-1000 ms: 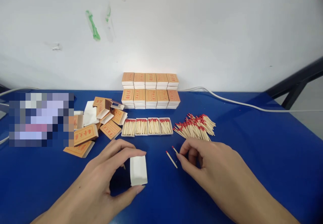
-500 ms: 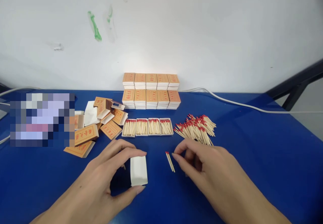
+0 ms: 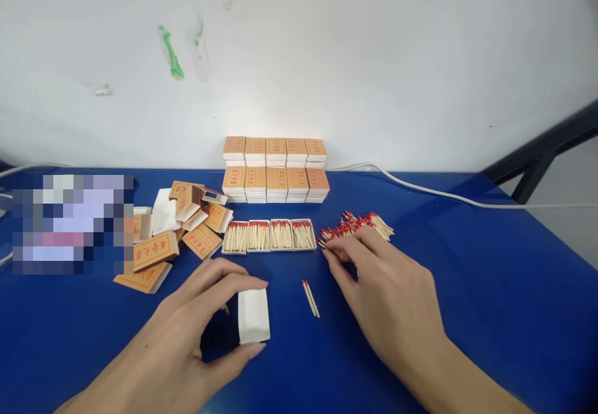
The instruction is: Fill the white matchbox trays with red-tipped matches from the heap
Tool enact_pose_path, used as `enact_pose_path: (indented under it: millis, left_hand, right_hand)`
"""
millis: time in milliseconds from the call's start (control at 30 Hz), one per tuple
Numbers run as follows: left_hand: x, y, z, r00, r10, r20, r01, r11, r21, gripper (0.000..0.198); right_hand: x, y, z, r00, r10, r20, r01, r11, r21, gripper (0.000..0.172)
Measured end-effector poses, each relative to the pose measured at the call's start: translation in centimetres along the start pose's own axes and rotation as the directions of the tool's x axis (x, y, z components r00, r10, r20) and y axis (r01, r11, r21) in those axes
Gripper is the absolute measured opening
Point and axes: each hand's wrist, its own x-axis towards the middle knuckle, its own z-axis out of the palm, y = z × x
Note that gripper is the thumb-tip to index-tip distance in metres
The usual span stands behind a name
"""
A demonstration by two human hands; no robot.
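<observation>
My left hand (image 3: 200, 320) holds a white matchbox tray (image 3: 253, 315) at its ends, with the thumb at the near end and a finger at the far end. No matches show in this tray. Two red-headed matches (image 3: 310, 299) lie side by side on the table to the right of it. My right hand (image 3: 374, 271) is at the left edge of a heap of loose matches (image 3: 380, 224). Its thumb and index finger pinch a match (image 3: 321, 243) there, and the other fingers are mostly hidden behind the hand.
Several match-filled trays (image 3: 259, 236) stand in a row on the blue table (image 3: 467, 289). Behind them are stacked closed matchboxes (image 3: 276, 180). Loose matchbox sleeves (image 3: 156, 251) are piled at the left, beside a blurred-out object (image 3: 75, 224). A white cable (image 3: 420, 195) runs along the back right.
My right hand has moved forward, from beside the two loose matches to the heap. My left hand keeps its hold on the tray. The view has shifted slightly.
</observation>
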Motion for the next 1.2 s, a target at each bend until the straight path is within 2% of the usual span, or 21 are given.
enact_pose_path:
  millis: [233,333,500,633,700,800,867,967,1000,1133,1200]
  left_hand:
    - [0.2,0.2,-0.2,1.0,0.018,-0.017,-0.018,1.0,0.007,0.042]
    - [0.1,0.1,-0.1,1.0,0.018,-0.017,-0.018,1.0,0.009,0.044]
    - [0.1,-0.1,0.0,1.0,0.003,-0.013,-0.003,0.999,0.033,0.048]
    - [0.3,0.2,-0.2,0.999,0.023,-0.036,-0.023,1.0,0.012,0.045]
    - [0.3,0.3,-0.2,0.998,0.023,-0.052,-0.023,1.0,0.013,0.043]
    - [0.2,0.2,-0.1,0.999,-0.018,-0.044,0.02,0.999,0.029,0.046]
    - [0.0,0.0,-0.1,0.999,-0.033,-0.035,0.035,0.998,0.045,0.047]
    - [-0.2,-0.2,0.0,0.999,-0.001,-0.042,0.003,0.999,0.043,0.044]
    - [-0.2,-0.2,0.1,0.999,0.009,-0.039,-0.008,0.999,0.033,0.044]
    - [-0.1,-0.1,0.1,1.0,-0.015,-0.005,0.015,1.0,-0.013,0.046]
    - [-0.1,-0.1,0.1,1.0,-0.013,-0.002,0.013,1.0,-0.024,0.047]
  right_hand:
    - [0.0,0.1,-0.2,1.0,0.003,0.013,-0.003,1.0,0.001,0.023]
    - [-0.3,0.1,-1.1,0.997,0.013,0.075,-0.013,1.0,0.002,0.023]
    - [-0.9,-0.2,-3.0,0.981,-0.056,0.188,0.036,0.994,0.107,0.027]
    - [-0.9,-0.4,-3.4,0.97,-0.034,0.239,-0.012,0.981,0.192,0.024]
    - [-0.5,-0.3,-3.2,0.977,0.01,0.214,-0.052,0.98,0.191,0.021]
    - [0.2,0.0,-2.8,0.994,0.076,0.079,-0.087,0.986,0.139,0.018]
    - [0.6,0.2,-2.3,0.997,0.082,-0.002,-0.082,0.992,0.098,0.016]
    - [0.9,0.6,-1.6,0.996,0.086,-0.039,-0.083,0.995,0.055,0.011]
    - [1.0,0.8,-1.4,0.995,0.094,-0.039,-0.092,0.995,0.036,0.017]
    - [0.6,1.2,0.0,0.988,0.156,0.005,-0.154,0.982,-0.11,0.068]
    - [0.4,1.3,0.8,0.978,0.197,0.063,-0.185,0.97,-0.158,0.081]
